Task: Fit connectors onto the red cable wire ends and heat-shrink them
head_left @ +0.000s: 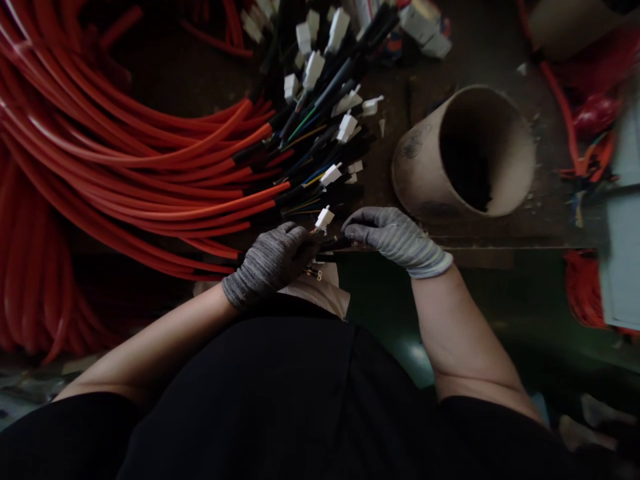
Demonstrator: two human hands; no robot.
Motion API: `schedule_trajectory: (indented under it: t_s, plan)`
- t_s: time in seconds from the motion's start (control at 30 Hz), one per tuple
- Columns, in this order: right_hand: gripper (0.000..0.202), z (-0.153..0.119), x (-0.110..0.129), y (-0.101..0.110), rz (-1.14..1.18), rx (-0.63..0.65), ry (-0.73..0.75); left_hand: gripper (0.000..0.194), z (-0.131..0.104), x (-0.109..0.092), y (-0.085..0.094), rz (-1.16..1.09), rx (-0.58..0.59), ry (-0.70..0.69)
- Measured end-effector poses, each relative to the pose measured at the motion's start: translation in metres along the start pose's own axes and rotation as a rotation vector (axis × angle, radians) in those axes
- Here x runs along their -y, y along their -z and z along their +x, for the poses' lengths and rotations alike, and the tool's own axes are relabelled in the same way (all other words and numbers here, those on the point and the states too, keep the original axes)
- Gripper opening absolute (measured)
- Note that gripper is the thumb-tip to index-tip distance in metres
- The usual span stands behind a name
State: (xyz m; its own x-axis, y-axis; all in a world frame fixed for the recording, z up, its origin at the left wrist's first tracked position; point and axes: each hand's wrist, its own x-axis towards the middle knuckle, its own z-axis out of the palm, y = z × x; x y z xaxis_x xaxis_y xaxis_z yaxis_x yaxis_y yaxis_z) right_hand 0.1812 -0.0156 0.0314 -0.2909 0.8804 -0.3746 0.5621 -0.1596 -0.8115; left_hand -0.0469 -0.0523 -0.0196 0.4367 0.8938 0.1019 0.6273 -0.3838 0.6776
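Grey knit gloves cover both of my hands. My left hand (277, 257) is closed around the dark end of a cable at the table's front edge. A white plug connector (325, 218) on thin wires sticks up beside its thumb, and small ring terminals (315, 273) show just below the fingers. To the right, my right hand (385, 235) has thumb and fingers pinched together near the dark wire ends; what lies between the fingertips is too dark to make out. Many orange cables (175, 160) run in from the left, their black ends carrying several white connectors (313, 70).
A wide cardboard tube (415, 160) stands on the dark table beyond my right hand. More orange cable (35, 267) hangs at the left. Red wiring (583, 287) hangs below the table edge at the right, beside a pale panel (620, 260).
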Motion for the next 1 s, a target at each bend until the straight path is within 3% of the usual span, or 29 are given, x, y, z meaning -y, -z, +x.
schedule_trajectory:
  t_s: [0.2,0.3,0.37,0.43,0.5,0.57,0.63,0.7,0.83,1.0]
  plan:
    - [0.019,0.001,0.013,-0.014,0.015,0.067,0.045,0.024,-0.003,0.004,0.004,-0.014,0.019,-0.027]
    - [0.019,-0.005,0.012,-0.005,0.21,-0.233,0.045,0.019,0.006,0.004,0.025,-0.098,-0.04,-0.202]
    - [0.017,-0.007,0.009,0.001,0.408,-0.437,0.006,0.021,0.02,0.003,0.037,-0.036,-0.153,-0.244]
    - [0.017,-0.007,0.004,0.0,0.588,-0.459,-0.039,0.024,0.035,0.004,0.04,0.135,-0.293,-0.082]
    - [0.022,-0.006,-0.002,-0.007,0.663,-0.418,-0.064,0.028,0.042,0.01,0.033,0.266,-0.354,0.119]
    - [0.027,-0.007,-0.01,-0.017,0.686,-0.398,-0.086,0.032,0.035,0.02,0.024,0.313,-0.23,0.049]
    - [0.032,-0.011,-0.02,-0.024,0.69,-0.39,-0.11,0.033,0.015,0.029,0.019,0.357,0.028,-0.178]
    - [0.034,-0.016,-0.03,-0.03,0.698,-0.373,-0.125,0.033,-0.007,0.032,0.02,0.46,0.214,-0.273]
    - [0.034,-0.02,-0.042,-0.035,0.731,-0.418,-0.093,0.033,-0.024,0.016,0.028,0.58,0.336,-0.125]
    - [0.035,-0.027,-0.042,-0.026,0.673,-0.495,-0.066,0.03,0.019,-0.009,0.027,0.241,0.443,-0.06]
